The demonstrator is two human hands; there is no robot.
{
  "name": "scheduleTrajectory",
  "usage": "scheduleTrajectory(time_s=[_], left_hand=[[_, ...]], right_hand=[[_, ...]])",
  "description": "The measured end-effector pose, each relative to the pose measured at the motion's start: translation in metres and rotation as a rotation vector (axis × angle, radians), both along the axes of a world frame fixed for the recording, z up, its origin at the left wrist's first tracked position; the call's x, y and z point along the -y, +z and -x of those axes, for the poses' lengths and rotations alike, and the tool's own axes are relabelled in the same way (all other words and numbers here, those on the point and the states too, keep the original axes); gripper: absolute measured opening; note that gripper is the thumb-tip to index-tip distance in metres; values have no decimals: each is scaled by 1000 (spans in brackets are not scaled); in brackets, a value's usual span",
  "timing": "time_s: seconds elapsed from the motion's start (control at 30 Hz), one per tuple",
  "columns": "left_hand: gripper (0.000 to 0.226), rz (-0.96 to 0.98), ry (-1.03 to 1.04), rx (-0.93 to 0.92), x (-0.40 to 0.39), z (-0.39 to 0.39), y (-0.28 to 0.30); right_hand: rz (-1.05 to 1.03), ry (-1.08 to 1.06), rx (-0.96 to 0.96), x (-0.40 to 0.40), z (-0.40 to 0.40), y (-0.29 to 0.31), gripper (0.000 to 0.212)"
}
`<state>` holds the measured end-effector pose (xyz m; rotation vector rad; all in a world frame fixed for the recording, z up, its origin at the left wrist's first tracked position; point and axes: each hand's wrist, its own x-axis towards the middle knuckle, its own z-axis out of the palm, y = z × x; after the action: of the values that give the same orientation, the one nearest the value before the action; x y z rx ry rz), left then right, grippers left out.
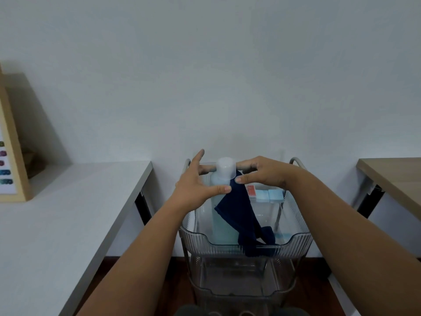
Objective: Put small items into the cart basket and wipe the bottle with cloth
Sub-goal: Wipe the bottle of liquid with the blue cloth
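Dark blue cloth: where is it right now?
Head view, centre: the dark blue cloth hangs against the bottle in the cart's top basket, its top pinched by the right hand, its tail over the basket's front rim.

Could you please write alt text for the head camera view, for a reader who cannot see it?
A person's left hand holds a pale blue bottle upright in a clear cart basket, while the right hand pinches a dark blue cloth against its neck. Small items lie at the basket's far end; tables flank the cart.
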<state>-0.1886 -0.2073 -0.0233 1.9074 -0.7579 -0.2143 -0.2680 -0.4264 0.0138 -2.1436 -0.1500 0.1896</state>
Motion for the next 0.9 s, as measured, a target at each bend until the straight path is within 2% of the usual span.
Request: scheduleTrajectory(time_s=[0.13,0.23,0.33,0.43,0.53,0.63,0.77,0.8,0.9], left_hand=[[132,-44,-82,-29,-5,-11,8],[120,-104,-122,-12,-11,-13,14],[91,-145,-109,146,-12,-4,22],[53,-90,-53,332,-6,6,28],[35,-104,-35,459,-4,8,31],[33,-109,-21,477,-7,2,33],[37,-21,5,461,-13,0,27],[44,-5,21,449,-13,1,26],[89,8,96,369,-6,7,27]], right_hand=[[-12,-19,44,1,1,-5,43],[-149,-96,120,0,3,-16,41],[-278,-206,190,-1,3,-25,33],[-307,-298,257,-2,7,-31,22],[-315,-352,337,-7,13,-38,19],[-348,-401,366,-12,16,-45,21],[-382,-493,411,-11,21,-50,20],[-395,-510,432,-12,22,-51,21],[-416,-509,459,-18,21,-48,21]])
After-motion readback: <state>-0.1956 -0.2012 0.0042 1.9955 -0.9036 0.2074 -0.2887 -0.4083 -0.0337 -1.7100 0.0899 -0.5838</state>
